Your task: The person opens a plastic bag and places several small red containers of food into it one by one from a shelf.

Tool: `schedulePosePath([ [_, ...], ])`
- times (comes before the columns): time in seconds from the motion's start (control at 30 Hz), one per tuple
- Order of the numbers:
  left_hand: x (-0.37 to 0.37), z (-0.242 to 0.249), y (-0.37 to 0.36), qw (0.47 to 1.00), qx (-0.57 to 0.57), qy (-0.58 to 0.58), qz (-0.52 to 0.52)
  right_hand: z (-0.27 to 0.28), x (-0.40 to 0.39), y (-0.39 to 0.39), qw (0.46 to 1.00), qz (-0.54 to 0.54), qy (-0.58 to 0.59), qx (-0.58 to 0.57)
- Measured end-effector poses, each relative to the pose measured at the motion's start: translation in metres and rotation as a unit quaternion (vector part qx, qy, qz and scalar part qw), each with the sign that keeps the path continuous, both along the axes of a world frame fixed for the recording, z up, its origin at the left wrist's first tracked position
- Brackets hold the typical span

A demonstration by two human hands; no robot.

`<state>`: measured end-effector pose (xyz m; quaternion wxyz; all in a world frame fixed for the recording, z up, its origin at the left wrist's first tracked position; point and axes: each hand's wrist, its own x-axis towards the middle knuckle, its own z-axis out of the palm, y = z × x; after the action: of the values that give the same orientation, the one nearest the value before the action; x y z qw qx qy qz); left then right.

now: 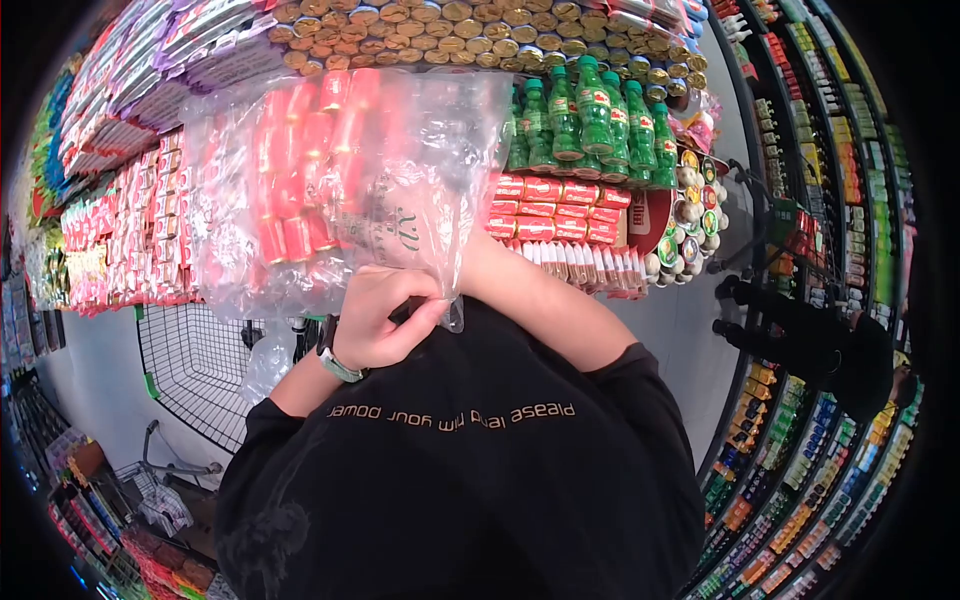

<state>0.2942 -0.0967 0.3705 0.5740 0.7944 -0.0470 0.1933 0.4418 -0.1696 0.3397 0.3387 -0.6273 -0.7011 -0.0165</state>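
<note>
A large clear plastic bag (430,190) spreads in front of me, with faint printed lettering near its lower right. My left hand (385,315), with a watch (340,367) at the wrist, is closed on a gathered edge of the bag close to my chest. From the right, my right hand (480,262) reaches to the same end of the bag; plastic covers it and its fingers are hidden. Red cans (310,170) show through the plastic to the left of the lettering.
Green bottles (590,120) and red packs (560,208) stand on the display beyond the bag, below rows of gold-topped cans (480,30). A wire shopping cart (195,350) is at my left. At the far right, a person in dark clothes (830,350) is by the shelves.
</note>
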Motion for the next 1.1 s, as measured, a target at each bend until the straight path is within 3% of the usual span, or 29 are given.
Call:
schedulePosePath([
  [0.07, 0.003, 0.003, -0.001, 1.0, 0.007, -0.012, -0.001, 0.015, 0.007, -0.017, 0.998, -0.003, -0.063, 0.023],
  [0.17, 0.005, -0.001, 0.001, 1.0, 0.01, -0.013, 0.004, 0.015, 0.019, -0.037, 0.996, -0.059, -0.064, -0.025],
  [0.37, 0.01, 0.0, 0.005, 1.0, 0.021, 0.001, 0.005, 0.016, 0.033, -0.109, 0.981, -0.185, 0.03, 0.053],
  [0.5, 0.011, -0.007, 0.004, 1.0, 0.011, 0.016, 0.0, 0.003, 0.046, -0.151, 0.907, -0.408, 0.078, 0.069],
  [0.6, 0.015, -0.006, 0.002, 1.0, -0.001, 0.027, 0.001, 0.002, 0.058, -0.164, 0.862, -0.494, 0.091, 0.068],
  [0.8, 0.023, 0.003, 0.002, 0.998, 0.034, 0.051, -0.01, -0.003, 0.068, -0.167, 0.843, -0.526, 0.104, 0.025],
  [1.0, 0.021, 0.001, 0.0, 1.0, 0.017, 0.026, -0.003, -0.012, 0.075, -0.165, 0.813, -0.53, 0.239, 0.012],
  [1.1, 0.019, -0.002, -0.001, 1.0, 0.016, 0.018, -0.001, -0.02, 0.078, -0.165, 0.825, -0.508, 0.244, 0.048],
])
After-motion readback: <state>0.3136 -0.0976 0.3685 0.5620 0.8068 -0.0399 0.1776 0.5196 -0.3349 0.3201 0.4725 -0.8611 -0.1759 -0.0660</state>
